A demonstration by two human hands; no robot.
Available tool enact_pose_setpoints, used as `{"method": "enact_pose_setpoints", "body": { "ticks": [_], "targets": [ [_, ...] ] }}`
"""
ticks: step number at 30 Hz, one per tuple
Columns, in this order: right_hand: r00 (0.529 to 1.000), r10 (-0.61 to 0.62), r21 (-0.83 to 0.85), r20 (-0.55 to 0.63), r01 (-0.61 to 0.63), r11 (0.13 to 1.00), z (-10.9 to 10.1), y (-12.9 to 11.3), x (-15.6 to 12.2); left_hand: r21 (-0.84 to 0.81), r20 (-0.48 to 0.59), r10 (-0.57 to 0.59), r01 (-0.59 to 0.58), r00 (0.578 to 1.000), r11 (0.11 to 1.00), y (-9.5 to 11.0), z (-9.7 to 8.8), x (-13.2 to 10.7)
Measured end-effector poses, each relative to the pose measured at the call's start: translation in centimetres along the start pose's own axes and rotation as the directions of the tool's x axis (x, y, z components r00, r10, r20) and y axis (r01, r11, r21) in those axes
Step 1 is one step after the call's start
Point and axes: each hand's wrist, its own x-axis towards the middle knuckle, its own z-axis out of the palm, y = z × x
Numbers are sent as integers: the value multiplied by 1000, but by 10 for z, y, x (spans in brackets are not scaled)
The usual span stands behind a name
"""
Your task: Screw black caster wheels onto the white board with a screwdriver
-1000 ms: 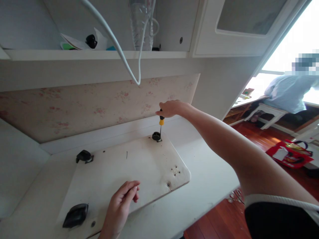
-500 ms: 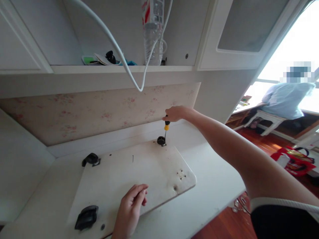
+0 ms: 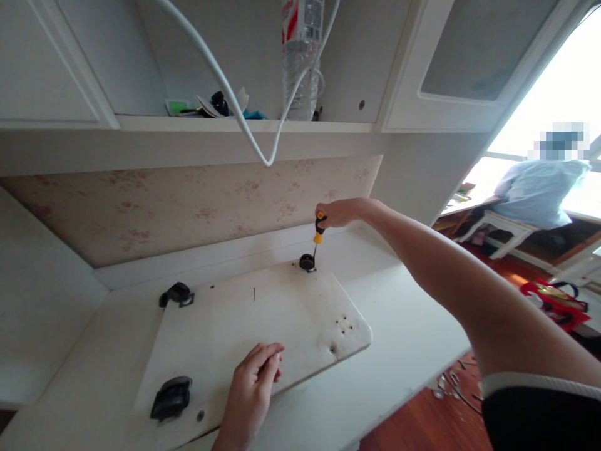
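A white board (image 3: 291, 307) with rounded corners lies flat on a white desktop. In my right hand (image 3: 342, 213) is a black and yellow screwdriver (image 3: 318, 233), its shaft pointing down beside a black caster wheel (image 3: 307, 262) at the board's far right corner. Whether the tip sits in a screw is too small to tell. My left hand (image 3: 256, 379) rests at the board's near edge with fingers curled against the thumb; anything inside is hidden. Two more casters sit at the left corners, a far one (image 3: 176, 294) and a near one (image 3: 171, 398). Screw holes (image 3: 344, 324) mark the near right corner.
Overhead, a white cable (image 3: 268, 164) hangs before an open cabinet shelf (image 3: 235, 124) holding a plastic bottle (image 3: 301, 81) and small items. A person (image 3: 539, 191) sits on a white stool at the right. A red bag (image 3: 556, 307) and loose bits (image 3: 453, 382) are on the wooden floor.
My right hand has tilted slightly, showing more of the screwdriver's handle, with the shaft still at the same caster. The left hand keeps its curled pose. The whole view has shifted a little.
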Motion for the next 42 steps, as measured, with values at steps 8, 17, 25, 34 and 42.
{"method": "enact_pose_setpoints", "body": {
  "ticks": [8, 17, 25, 34, 42],
  "targets": [
    [999, -8, 13, -37, 8, 1000, 3, -1, 2, -4, -1, 8, -8, 1000, 1000, -4, 0, 2],
    [999, 10, 53, -49, -7, 999, 7, 2, 4, 15, -12, 1, -1, 1000, 1000, -2, 0, 0],
    [994, 26, 35, -110, -23, 999, 9, 3, 6, 12, -35, -6, 6, 999, 1000, 1, 2, 2],
    [996, 30, 30, -82, -27, 999, 6, 0, 6, 25, -26, 7, -7, 1000, 1000, 2, 2, 2],
    [993, 66, -10, -101, -68, 998, 5, 2, 2, 50, -21, -2, 3, 1000, 999, 4, 2, 2]
  ]
}}
